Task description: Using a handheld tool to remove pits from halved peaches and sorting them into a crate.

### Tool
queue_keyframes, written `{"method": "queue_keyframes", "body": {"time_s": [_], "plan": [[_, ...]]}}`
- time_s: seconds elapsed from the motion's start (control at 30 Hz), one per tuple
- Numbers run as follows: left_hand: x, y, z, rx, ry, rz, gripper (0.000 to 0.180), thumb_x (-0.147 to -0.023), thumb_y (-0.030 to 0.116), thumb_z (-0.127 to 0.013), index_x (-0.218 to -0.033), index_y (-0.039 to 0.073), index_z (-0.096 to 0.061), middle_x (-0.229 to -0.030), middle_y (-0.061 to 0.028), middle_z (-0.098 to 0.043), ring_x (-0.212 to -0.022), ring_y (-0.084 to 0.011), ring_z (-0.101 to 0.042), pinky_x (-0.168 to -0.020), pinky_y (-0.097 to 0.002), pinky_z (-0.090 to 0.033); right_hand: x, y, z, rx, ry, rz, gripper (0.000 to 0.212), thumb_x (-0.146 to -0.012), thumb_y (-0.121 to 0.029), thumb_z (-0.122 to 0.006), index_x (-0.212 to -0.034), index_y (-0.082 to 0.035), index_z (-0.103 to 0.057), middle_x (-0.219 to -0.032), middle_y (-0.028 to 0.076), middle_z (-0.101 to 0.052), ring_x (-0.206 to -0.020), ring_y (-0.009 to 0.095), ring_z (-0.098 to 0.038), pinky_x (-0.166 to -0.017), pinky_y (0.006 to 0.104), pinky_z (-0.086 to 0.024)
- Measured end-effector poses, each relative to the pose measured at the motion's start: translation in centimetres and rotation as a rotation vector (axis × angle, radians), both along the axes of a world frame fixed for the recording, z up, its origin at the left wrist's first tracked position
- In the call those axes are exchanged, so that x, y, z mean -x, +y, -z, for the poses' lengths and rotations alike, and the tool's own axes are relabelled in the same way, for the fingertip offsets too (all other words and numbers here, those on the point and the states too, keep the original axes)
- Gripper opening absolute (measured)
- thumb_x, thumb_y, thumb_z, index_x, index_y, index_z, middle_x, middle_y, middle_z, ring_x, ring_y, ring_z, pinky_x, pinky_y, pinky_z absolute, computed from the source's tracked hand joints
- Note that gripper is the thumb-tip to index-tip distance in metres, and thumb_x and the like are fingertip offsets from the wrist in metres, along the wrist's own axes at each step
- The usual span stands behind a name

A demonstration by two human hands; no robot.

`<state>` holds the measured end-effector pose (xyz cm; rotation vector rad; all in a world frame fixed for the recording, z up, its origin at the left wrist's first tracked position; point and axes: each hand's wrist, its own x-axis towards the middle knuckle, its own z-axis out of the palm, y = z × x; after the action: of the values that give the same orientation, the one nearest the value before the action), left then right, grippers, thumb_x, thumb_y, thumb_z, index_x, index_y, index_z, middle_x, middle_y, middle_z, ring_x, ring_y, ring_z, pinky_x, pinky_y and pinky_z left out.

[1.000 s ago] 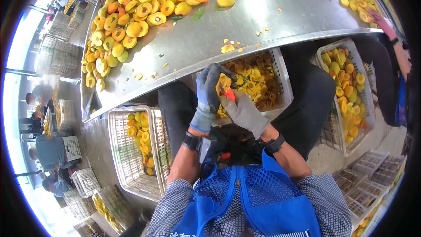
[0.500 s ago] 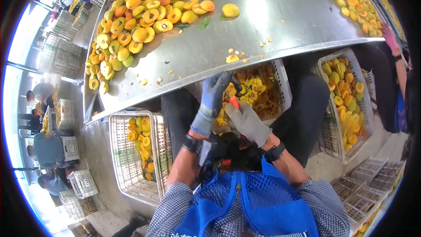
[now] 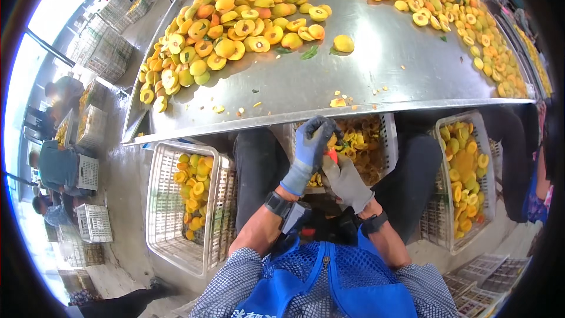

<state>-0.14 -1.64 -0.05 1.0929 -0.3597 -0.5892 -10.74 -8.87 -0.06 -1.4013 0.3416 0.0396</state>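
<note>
My left hand (image 3: 315, 144), in a blue-and-grey glove, is curled in front of the steel table's edge. Yellow fruit (image 3: 333, 140), seemingly a peach piece, shows at its fingertips. Close below, my right hand (image 3: 348, 184), in a grey glove, is closed round a small red-handled tool (image 3: 332, 155). The tool's working end is hidden between the hands. Under both hands, between my knees, stands a crate (image 3: 389, 141) holding yellow fruit scraps and peels.
On the steel table (image 3: 282, 82) lie heaps of halved yellow peaches (image 3: 235, 29). White crates of fruit stand left (image 3: 154, 212) and right (image 3: 432, 218) of my legs. Another person's leg (image 3: 509, 153) is at the right; people and stacked crates (image 3: 103, 53) are farther left.
The whole view has shifted, so table and crates sit lower and farther right. My hands stay together over the middle crate, and the left fingers now bend more over the fruit.
</note>
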Motion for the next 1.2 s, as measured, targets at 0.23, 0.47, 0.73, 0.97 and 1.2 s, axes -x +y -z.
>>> {"method": "queue_keyframes", "body": {"time_s": [0.23,0.47,0.73,0.97,1.2], "plan": [[-0.9,1.5,-0.2,-0.183,-0.204,0.152,0.027,-0.092,0.021,-0.057,-0.083,-0.004,-0.062,-0.075,-0.0102,-0.064,-0.069,-0.0179,-0.061,-0.066,-0.0305,-0.050,1.0,0.5,-2.3,-0.178,0.181,-0.078,0.034,-0.097,-0.041,-0.048,-0.083,-0.010,-0.049,-0.055,-0.004,-0.040,-0.043,0.005,-0.036,-0.038,0.0240,-0.027],[-2.2,2.2,-1.5,-0.085,-0.131,0.477,0.037,-0.091,0.034,-0.060,-0.083,-0.003,-0.062,-0.075,-0.0107,-0.065,-0.072,-0.0196,-0.062,-0.069,-0.0320,-0.050,1.9,0.8,-2.8,-0.387,0.258,-0.107,0.037,-0.097,-0.042,-0.048,-0.081,-0.009,-0.048,-0.052,-0.004,-0.036,-0.039,0.007,-0.033,-0.037,0.0246,-0.025],[-1.7,1.3,-0.2,-0.012,-0.075,0.148,0.031,-0.092,0.022,-0.055,-0.083,-0.006,-0.063,-0.075,-0.0149,-0.065,-0.066,-0.0217,-0.063,-0.065,-0.0316,-0.052,0.7,0.2,-3.1,-0.369,0.224,-0.112,0.039,-0.097,-0.045,-0.047,-0.080,-0.009,-0.047,-0.052,-0.005,-0.036,-0.040,0.007,-0.033,-0.038,0.0246,-0.026],[-2.6,1.8,-0.2,-0.038,-0.103,0.411,0.040,-0.091,0.033,-0.057,-0.083,-0.006,-0.062,-0.074,-0.0139,-0.063,-0.068,-0.0226,-0.063,-0.064,-0.0324,-0.051,1.1,1.0,-2.9,-0.392,0.267,-0.116,0.039,-0.097,-0.045,-0.046,-0.080,-0.010,-0.048,-0.052,-0.005,-0.036,-0.039,0.007,-0.032,-0.038,0.0255,-0.027],[-1.9,1.5,0.1,0.010,-0.059,0.339,0.020,-0.089,0.017,-0.061,-0.085,-0.003,-0.062,-0.076,-0.0079,-0.065,-0.071,-0.0144,-0.062,-0.068,-0.0286,-0.051,1.2,0.6,-2.9,-0.514,0.239,-0.131,0.039,-0.098,-0.046,-0.045,-0.081,-0.010,-0.049,-0.051,-0.005,-0.035,-0.039,0.007,-0.031,-0.038,0.0254,-0.026]]}}
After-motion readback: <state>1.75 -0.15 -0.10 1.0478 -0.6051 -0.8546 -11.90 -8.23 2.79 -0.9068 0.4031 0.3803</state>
